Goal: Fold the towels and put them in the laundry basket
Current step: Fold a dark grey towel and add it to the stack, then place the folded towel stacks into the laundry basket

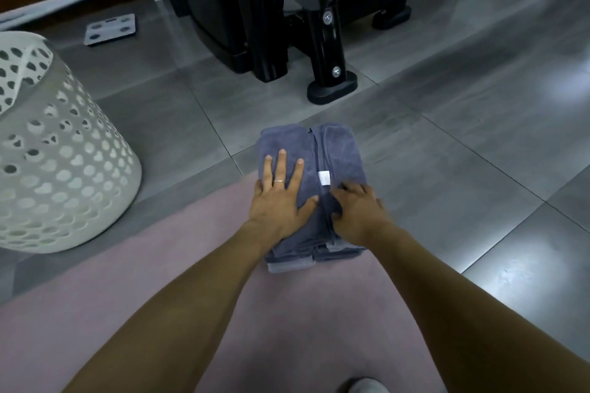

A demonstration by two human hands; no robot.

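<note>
A stack of folded blue-grey towels (338,150) lies partly on the pink mat and partly on the grey tiles, with a small white label on top. My left hand (281,195) presses flat on the left half of the top towel, fingers straight and spread. My right hand (359,207) lies on the right half near the middle fold, its fingers curled into the cloth. The white perforated laundry basket (64,175) stands to the left of the stack, about an arm's width away.
A pink mat (159,281) covers the floor under my arms. Black gym machine legs (329,80) stand just beyond the towels. A grey bathroom scale (110,29) lies on the tiles at the back left. Open tile floor spreads to the right.
</note>
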